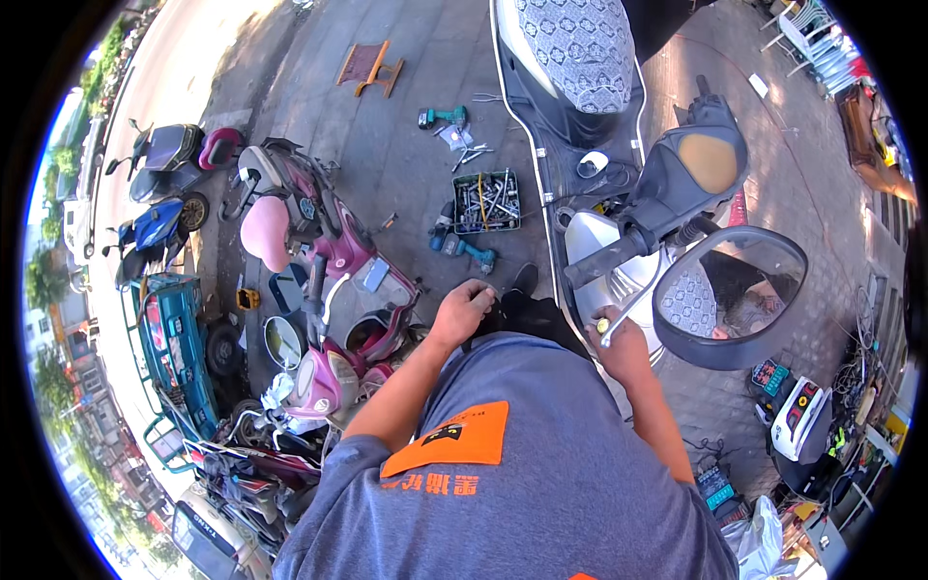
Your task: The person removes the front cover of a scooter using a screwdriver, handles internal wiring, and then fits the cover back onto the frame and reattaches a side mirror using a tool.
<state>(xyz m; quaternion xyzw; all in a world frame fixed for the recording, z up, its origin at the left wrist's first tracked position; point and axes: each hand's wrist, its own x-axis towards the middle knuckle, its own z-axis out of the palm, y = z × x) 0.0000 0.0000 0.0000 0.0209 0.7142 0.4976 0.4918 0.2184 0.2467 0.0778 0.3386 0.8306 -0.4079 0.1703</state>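
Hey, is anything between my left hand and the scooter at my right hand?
From above, your black trouser leg and dark shoe show between your left hand and the scooter; nothing else visible does.

Opens onto grey paving [416, 77], sun-dappled at right; bears a low brown stool [363, 64] — runs left to a glaring, pale road [184, 68] and green trees [45, 285].

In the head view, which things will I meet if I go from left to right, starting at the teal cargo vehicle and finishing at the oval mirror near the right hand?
Teal cargo vehicle, pink seat, left hand, dark shoe, right hand, oval mirror.
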